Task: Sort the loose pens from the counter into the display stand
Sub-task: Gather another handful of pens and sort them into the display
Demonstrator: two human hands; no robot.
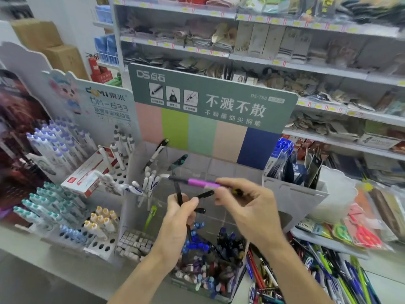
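Observation:
My right hand (pixel 243 202) pinches a purple pen (pixel 198 182) and holds it level, tip pointing left, above the clear display stand (pixel 221 170). My left hand (pixel 178 210) grips a small bunch of black pens (pixel 203 194) just below it. The stand's grey-green header card rises behind. Its front compartments hold blue and dark pens (pixel 197 242), and a black-and-white pen (pixel 156 153) leans in a back compartment. Loose pens (pixel 306 275) lie in a heap on the counter at the lower right.
To the left a white holed stand (pixel 96 233) carries rows of blue, teal and yellow-capped pens, with a red and white box (pixel 87 174) on it. A grey cardboard box (pixel 295 191) of packets stands right of the display. Shop shelves fill the back.

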